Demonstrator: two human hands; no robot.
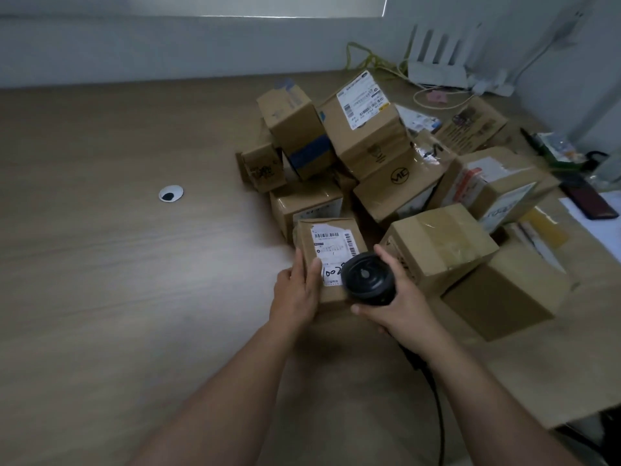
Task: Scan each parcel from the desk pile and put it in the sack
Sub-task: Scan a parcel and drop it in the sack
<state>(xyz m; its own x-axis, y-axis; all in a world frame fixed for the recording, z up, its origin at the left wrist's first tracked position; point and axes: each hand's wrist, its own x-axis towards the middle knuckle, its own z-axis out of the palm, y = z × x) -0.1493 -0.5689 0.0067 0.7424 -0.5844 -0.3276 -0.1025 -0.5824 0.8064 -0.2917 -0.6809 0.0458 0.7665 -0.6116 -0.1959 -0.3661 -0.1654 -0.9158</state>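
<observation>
- the left grip [295, 292] is holding a small cardboard parcel [331, 242] by its near left edge, with the thumb lying on the top face and the fingers wrapping the side.
- the parcel is sitting at the near edge of the pile [369, 153], just beside a taped box [437, 245] on its right. whether it is resting on the desk [117, 280] or lifted off it cannot be told.
- a white label [331, 247] is facing up on the parcel, showing barcodes and handwritten digits on its lower part.
- the right grip [405, 309] is curling round a black scanner [368, 279], fingers and thumb closing on its body.
- the scanner head is covering the near right corner of the label. contact with the parcel cannot be told.
- a black cable [438, 415] is running from under the right wrist toward the near edge of the desk.
- the pile is lying on the right half of the desk, its cardboard boxes leaning on one another.
- a round grommet [171, 194] is showing in the desk, well apart on the left.
- a white router [437, 74] is standing against the far wall.
</observation>
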